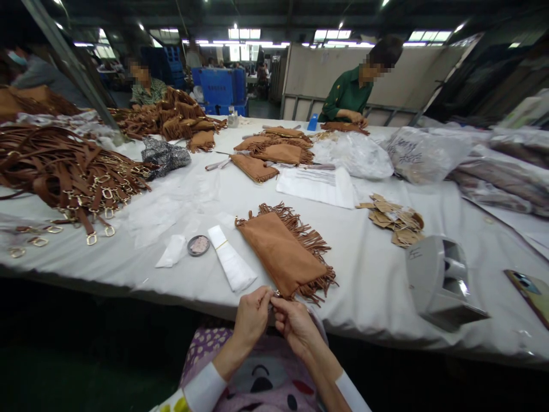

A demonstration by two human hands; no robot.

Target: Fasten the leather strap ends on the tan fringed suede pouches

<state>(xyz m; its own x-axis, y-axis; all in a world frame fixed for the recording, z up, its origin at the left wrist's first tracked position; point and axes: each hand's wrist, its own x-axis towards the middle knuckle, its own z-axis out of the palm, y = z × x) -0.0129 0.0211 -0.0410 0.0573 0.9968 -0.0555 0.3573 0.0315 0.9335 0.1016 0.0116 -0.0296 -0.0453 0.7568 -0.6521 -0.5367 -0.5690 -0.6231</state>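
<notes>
A brown fringed pouch [281, 249] lies flat on the white-covered table, its fringe toward the back and right. At its near corner, by a small metal piece, both hands meet at the table edge. My left hand [253, 315] is closed in a pinch, and my right hand [295, 323] pinches right beside it. What sits between the fingertips is too small to make out. Left of the pouch are a banded white stack [231, 260] and a small round dish [198, 245].
Brown straps with gold clasps [72, 171] heap at the left. More pouches [278, 150] lie farther back. Cardboard tags [394, 220], a grey dispenser [441, 280] and a phone [529, 292] are at the right. A person in green [349, 94] works across the table [364, 274].
</notes>
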